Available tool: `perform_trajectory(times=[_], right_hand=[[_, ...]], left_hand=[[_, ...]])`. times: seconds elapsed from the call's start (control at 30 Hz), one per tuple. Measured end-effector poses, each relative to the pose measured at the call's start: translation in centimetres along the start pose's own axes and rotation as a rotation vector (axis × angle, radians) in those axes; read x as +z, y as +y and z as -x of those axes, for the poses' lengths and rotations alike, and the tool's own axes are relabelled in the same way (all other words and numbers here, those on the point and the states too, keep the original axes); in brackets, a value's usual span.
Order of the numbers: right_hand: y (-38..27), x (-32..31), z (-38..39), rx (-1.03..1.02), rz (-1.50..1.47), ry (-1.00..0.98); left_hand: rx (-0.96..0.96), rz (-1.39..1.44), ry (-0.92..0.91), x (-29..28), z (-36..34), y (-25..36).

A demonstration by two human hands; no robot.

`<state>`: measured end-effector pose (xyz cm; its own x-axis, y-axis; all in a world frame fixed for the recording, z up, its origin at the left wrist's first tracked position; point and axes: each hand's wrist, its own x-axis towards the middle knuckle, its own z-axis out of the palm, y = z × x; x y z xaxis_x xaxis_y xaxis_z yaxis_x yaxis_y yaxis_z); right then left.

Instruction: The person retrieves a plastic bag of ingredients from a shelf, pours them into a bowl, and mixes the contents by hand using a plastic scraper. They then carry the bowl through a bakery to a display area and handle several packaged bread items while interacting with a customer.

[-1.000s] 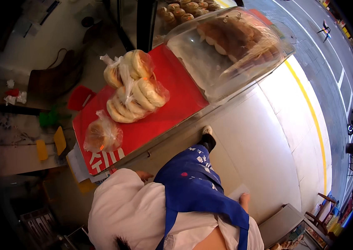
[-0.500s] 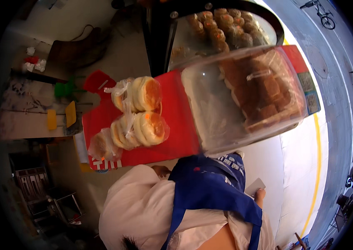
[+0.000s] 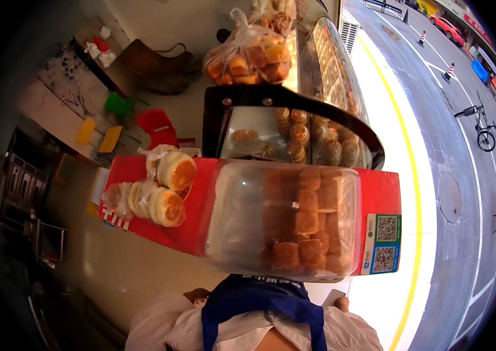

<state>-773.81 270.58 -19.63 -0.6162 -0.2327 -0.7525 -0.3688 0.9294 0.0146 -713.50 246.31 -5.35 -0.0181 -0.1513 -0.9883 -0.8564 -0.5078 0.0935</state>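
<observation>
My right hand is low at the right of the blue apron, its fingers closed round a thin, flat grey rectangular thing whose kind I cannot make out. On the left of the apron, my left hand shows only in part, with its fingers hidden. Just ahead of both hands stands a clear plastic box with browned square bread in its right half. It rests on a red counter. To its left, bagged round flat buns lie on the same counter.
Beyond the counter, a glass display case with a black curved frame holds wrapped round pastries. A bag of bread rolls is behind it. Red and green stools stand at the left. A street with a bicycle runs along the right.
My view has shifted, so the counter and box appear lower and straighter, and the rolls and more street have come into sight. Both hands sit lower in the picture; the right still grips the flat thing.
</observation>
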Motion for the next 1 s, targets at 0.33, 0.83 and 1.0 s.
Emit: perform_trajectory(times=[0.33, 0.83, 1.0], right_hand=[[1.3, -7.0, -7.4, -0.181, 0.111, 0.001], [21.1, -10.0, -0.5, 0.171, -0.671, 0.229], [31.0, -13.5, -0.9, 0.163, -1.618, 0.379]], left_hand=[[0.056, 0.253, 0.142, 11.5, 3.0, 2.5], [0.395, 0.169, 0.248, 24.2, -2.4, -2.6], [0.476, -0.156, 0.308, 26.3, -6.4, 1.1]])
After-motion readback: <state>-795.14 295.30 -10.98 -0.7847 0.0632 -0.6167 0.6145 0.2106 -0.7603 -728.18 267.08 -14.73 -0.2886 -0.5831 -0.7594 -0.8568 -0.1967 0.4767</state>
